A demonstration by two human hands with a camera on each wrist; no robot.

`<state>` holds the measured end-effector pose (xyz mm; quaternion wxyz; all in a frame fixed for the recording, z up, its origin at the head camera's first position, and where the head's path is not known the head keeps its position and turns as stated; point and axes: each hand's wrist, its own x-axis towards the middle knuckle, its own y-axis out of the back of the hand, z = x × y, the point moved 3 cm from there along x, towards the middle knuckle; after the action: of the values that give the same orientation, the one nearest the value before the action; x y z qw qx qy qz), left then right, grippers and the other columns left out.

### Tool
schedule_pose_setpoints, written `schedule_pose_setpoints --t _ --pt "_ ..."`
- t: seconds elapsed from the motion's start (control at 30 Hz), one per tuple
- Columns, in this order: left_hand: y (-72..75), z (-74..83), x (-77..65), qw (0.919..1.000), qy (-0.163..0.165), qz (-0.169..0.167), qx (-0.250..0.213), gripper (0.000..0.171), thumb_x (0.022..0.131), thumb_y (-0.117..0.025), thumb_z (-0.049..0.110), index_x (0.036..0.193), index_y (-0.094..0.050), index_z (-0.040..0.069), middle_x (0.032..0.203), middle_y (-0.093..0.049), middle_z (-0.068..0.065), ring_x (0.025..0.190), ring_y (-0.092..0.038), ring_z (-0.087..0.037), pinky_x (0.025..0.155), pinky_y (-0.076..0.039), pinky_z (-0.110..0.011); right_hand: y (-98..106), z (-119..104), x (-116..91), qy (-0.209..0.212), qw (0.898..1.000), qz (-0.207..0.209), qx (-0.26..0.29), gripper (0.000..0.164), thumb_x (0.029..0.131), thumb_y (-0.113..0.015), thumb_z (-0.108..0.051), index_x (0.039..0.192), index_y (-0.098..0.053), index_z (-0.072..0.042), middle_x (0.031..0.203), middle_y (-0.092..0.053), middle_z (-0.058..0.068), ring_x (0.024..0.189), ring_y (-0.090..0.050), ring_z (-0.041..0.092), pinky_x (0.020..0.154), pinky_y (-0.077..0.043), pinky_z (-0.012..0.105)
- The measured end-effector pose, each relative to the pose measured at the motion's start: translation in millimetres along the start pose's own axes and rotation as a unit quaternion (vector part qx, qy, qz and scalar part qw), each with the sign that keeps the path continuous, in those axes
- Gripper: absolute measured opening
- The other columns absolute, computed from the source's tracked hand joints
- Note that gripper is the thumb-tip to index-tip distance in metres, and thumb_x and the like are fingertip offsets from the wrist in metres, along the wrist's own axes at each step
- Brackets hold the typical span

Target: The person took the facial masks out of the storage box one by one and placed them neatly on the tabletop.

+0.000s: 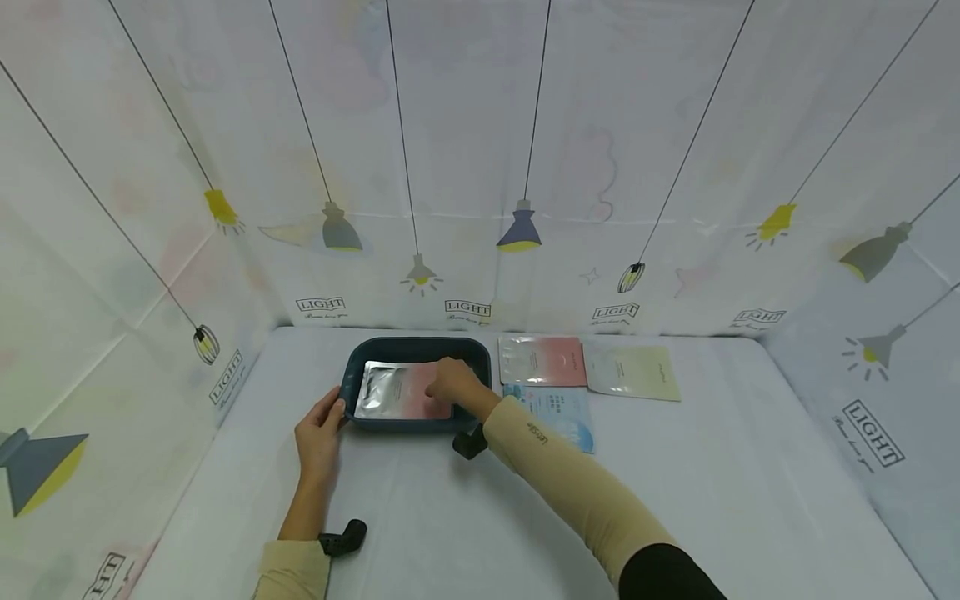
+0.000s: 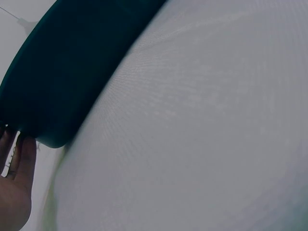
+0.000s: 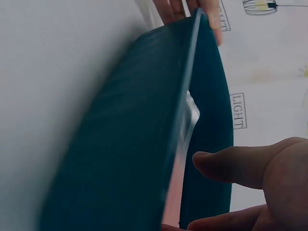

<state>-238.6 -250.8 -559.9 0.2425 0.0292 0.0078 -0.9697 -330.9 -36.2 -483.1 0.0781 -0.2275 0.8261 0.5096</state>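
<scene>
A dark teal plastic tray (image 1: 420,426) stands on the white table, with a silver-and-pink sheet mask packet (image 1: 393,392) lying inside it. My left hand (image 1: 321,433) holds the tray's left end, the thumb over the rim and the fingers outside; the right wrist view also shows this grip. Over the packet's pink right end reaches my right hand (image 1: 456,385). In the right wrist view its thumb (image 3: 226,166) is stretched out and apart from the other fingers, some of which are cut off at the frame's bottom. The fingers are close to the packet's pink part.
Right of the tray lie another silver-and-pink packet (image 1: 542,361), a pale yellow-green one (image 1: 632,371) and a light blue one (image 1: 558,408), partly under the right forearm. A patterned cloth wall (image 1: 465,275) stands behind the table. Black devices (image 1: 343,538) are worn on the wrists.
</scene>
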Motion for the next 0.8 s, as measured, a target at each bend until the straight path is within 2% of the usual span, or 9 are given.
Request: schedule_pose_setpoints --t 0.17,0.33,0.47,0.63,0.8 --pt "-1.5 1.2 1.8 1.0000 0.000 0.002 -0.004 0.041 0.100 -0.056 0.021 0.138 -0.055 0.006 0.140 -0.056 -0.014 0.119 -0.059 -0.019 0.084 -0.052 -0.007 -4.7 0.3 1.2 0.000 1.000 0.006 -0.001 0.024 0.090 -0.070 -0.023 0.103 -0.068 -0.003 0.079 -0.059 0.001 0.072 -0.057 0.017 0.059 -0.042 0.026" --pt "-1.7 1.1 2.8 1.0000 -0.004 0.004 -0.005 0.041 0.100 -0.056 0.020 0.137 -0.055 0.004 0.139 -0.056 -0.016 0.119 -0.059 -0.021 0.083 -0.052 -0.007 -4.7 1.0 1.7 -0.001 1.000 0.020 -0.003 0.021 0.089 -0.070 -0.022 0.097 -0.069 -0.003 0.078 -0.060 0.001 0.070 -0.057 0.017 0.057 -0.042 0.026" --pt "-0.2 -1.7 2.1 1.0000 0.005 0.003 0.003 0.041 0.100 -0.055 0.020 0.138 -0.053 0.004 0.140 -0.055 -0.015 0.123 -0.056 -0.023 0.083 -0.052 -0.006 -5.3 2.9 -0.5 -0.009 0.999 0.028 -0.012 0.018 0.089 -0.070 -0.020 0.094 -0.070 -0.003 0.076 -0.061 0.002 0.068 -0.056 0.017 0.058 -0.043 0.027" --pt "1.3 -4.6 1.5 0.9999 0.011 0.001 0.006 0.041 0.100 -0.054 0.019 0.139 -0.053 0.006 0.141 -0.055 -0.013 0.125 -0.055 -0.024 0.082 -0.051 -0.005 -9.2 4.1 -1.5 0.001 0.999 0.030 -0.033 0.016 0.089 -0.070 -0.019 0.089 -0.070 -0.003 0.069 -0.057 0.001 0.064 -0.055 0.016 0.056 -0.042 0.026" --pt "0.9 -3.8 2.6 0.9999 0.002 -0.002 0.010 0.041 0.100 -0.055 0.020 0.138 -0.054 0.005 0.141 -0.055 -0.012 0.125 -0.055 -0.025 0.083 -0.051 -0.005 -9.2 4.3 0.1 -0.011 0.999 0.051 -0.001 0.015 0.090 -0.068 -0.017 0.090 -0.068 -0.002 0.067 -0.054 0.002 0.059 -0.054 0.016 0.050 -0.041 0.024"
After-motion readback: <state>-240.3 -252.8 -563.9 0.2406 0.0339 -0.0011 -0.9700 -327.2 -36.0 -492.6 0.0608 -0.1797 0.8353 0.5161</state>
